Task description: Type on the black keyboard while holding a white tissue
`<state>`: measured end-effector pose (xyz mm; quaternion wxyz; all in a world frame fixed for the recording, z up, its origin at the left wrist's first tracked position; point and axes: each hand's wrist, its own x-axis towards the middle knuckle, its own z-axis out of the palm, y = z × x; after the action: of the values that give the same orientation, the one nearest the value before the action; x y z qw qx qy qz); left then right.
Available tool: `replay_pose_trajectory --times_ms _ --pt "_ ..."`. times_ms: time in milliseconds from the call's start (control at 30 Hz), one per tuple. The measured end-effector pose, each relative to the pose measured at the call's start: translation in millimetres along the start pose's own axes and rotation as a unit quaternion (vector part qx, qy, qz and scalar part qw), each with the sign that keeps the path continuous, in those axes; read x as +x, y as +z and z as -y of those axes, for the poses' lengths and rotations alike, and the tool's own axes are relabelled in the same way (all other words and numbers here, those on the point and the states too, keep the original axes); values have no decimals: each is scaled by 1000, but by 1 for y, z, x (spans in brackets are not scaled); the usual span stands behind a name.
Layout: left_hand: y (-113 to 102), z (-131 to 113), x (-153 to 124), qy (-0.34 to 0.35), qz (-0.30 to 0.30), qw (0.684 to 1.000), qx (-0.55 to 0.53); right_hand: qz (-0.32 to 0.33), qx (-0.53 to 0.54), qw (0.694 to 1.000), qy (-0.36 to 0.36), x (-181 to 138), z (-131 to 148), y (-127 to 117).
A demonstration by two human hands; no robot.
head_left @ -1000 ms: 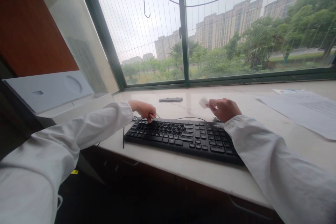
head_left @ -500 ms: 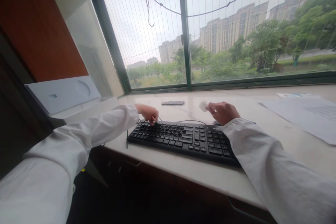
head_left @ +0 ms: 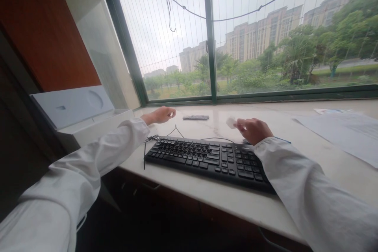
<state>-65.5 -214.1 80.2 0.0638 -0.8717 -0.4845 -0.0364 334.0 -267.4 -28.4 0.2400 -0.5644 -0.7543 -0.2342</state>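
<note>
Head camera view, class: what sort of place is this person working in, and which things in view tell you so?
Probably an office or workroom desk set along a window. A black keyboard lies on the pale stone counter, paper sheets lie to the right, and a white boxy machine, perhaps a printer, stands at the left.

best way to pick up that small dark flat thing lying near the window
Pinch the small dark bar across its narrow width at the middle, from above. It lies flat on the sill, long axis left to right, with clear space around it; the left hand is nearest.
</note>
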Motion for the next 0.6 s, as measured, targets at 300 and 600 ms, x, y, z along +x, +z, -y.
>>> replay_pose_trajectory --times_ms 300,600 --pt "28 25 31 -132 -31 990 41 -32 -15 999 12 -1 -2 4" --pt "62 54 90 -141 18 990 -16 -72 -7 997 -24 -3 -7 11"
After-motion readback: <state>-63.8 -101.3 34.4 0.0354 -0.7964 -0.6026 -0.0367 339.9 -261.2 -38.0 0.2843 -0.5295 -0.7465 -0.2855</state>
